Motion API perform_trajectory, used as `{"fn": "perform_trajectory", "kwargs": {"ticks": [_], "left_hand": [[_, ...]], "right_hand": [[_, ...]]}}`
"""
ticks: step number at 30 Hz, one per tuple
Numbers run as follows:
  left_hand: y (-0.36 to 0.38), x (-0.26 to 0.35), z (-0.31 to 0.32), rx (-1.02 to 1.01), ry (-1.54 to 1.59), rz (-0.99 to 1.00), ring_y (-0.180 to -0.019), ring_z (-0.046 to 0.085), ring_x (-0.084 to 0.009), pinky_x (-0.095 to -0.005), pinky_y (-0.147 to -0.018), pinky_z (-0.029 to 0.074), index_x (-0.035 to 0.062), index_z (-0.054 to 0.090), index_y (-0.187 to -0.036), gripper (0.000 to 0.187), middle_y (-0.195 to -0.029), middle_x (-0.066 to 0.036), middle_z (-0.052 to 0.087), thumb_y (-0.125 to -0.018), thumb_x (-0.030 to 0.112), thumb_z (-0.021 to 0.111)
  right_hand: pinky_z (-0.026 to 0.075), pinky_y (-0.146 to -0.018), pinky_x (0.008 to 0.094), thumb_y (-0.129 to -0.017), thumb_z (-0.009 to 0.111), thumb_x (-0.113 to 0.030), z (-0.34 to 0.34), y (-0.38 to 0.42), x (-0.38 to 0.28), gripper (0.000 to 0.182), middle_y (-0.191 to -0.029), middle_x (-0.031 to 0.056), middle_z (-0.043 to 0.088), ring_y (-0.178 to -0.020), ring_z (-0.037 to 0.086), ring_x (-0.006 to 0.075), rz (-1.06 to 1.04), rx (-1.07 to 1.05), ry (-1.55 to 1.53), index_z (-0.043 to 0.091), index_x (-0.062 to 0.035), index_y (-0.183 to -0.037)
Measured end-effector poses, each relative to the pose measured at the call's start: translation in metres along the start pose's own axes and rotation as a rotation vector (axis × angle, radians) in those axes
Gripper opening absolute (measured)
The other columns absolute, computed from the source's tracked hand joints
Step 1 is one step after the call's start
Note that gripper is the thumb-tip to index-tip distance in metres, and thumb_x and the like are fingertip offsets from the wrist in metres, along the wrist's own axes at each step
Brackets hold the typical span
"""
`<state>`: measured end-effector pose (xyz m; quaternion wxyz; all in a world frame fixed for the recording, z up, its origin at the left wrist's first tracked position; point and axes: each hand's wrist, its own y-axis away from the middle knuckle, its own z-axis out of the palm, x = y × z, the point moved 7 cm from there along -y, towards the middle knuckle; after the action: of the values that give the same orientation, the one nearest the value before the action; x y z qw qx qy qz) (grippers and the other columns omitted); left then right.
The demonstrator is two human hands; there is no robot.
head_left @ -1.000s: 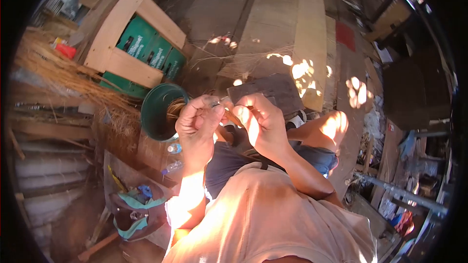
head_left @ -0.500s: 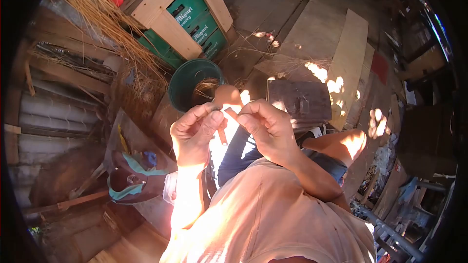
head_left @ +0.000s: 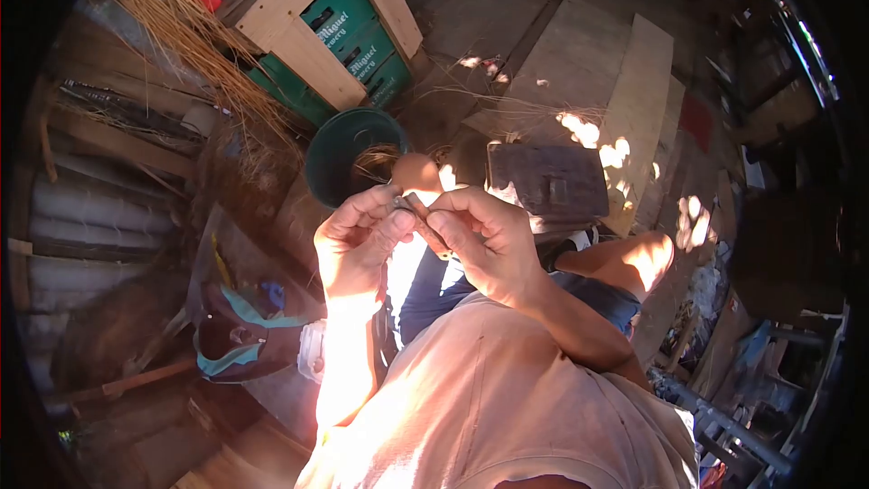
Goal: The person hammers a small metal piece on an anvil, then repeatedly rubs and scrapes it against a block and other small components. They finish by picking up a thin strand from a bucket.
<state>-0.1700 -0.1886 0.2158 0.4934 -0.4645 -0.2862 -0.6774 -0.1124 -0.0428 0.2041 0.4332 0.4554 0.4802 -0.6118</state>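
Both hands are raised close together in front of my chest. My left hand pinches a small dark thing at its fingertips, too small to make out. My right hand has its thumb and fingers pressed on a thin brown strip, which slants down from the left fingertips. The upper end of the strip touches or nearly touches the left fingertips. Behind the hands is a green bucket with some straw-like strands inside.
Green crates stand in a wooden frame at the upper left, beside long dry strands. A dark box lies right of the bucket. A bag with teal trim is at the lower left. Boards cover the floor.
My two hands have come closer together. The brown strip now shows at greater length, slanting between the fingertips. The view has shifted slightly.
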Motion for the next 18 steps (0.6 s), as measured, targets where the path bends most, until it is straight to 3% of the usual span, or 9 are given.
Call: {"fn": "perform_trajectory", "kwargs": {"ticks": [10, 13, 15, 18], "left_hand": [[-0.015, -0.016, 0.011, -0.040, -0.016, 0.010, -0.078, 0.067, -0.0129, -0.0255, -0.070, 0.056, -0.0020, 0.069, -0.100, 0.019, -0.091, -0.011, 0.072, -0.082, -0.005, 0.075], [-0.019, -0.020, 0.015, -0.046, -0.005, 0.012, -0.077, 0.067, -0.0127, -0.0258, -0.070, 0.056, -0.0019, 0.068, -0.098, 0.019, -0.090, -0.010, 0.072, -0.082, -0.007, 0.075], [-0.021, -0.022, 0.019, -0.060, 0.014, 0.020, -0.077, 0.067, -0.0127, -0.0261, -0.070, 0.057, -0.0012, 0.067, -0.099, 0.020, -0.090, -0.010, 0.071, -0.082, -0.007, 0.075], [-0.023, -0.027, 0.024, -0.015, 0.007, 0.005, -0.080, 0.068, -0.0137, -0.0269, -0.072, 0.058, 0.0000, 0.067, -0.102, 0.023, -0.091, -0.011, 0.071, -0.082, -0.007, 0.075]], "right_hand": [[0.047, -0.061, 0.0236, -0.099, 0.058, -0.009, -0.014, -0.002, 0.004, 0.013, -0.083, 0.0061, 0.063, -0.069, 0.056, 0.0062, 0.044, -0.018, -0.063, 0.063, 0.0035, -0.102], [0.046, -0.067, 0.0240, -0.101, 0.055, -0.005, -0.014, -0.002, 0.003, 0.014, -0.089, 0.0050, 0.060, -0.076, 0.052, 0.0078, 0.026, -0.057, -0.166, 0.059, 0.0053, -0.110], [0.050, -0.074, 0.0245, -0.099, 0.057, -0.003, -0.015, -0.001, 0.000, 0.014, -0.094, 0.0056, 0.061, -0.081, 0.057, 0.0087, 0.075, -0.013, -0.241, 0.059, 0.0051, -0.111], [0.053, -0.080, 0.0246, -0.097, 0.061, -0.003, -0.027, 0.000, 0.009, 0.018, -0.098, 0.0075, 0.063, -0.088, 0.062, 0.0109, -0.020, 0.026, -0.091, 0.059, 0.0042, -0.113]]}}
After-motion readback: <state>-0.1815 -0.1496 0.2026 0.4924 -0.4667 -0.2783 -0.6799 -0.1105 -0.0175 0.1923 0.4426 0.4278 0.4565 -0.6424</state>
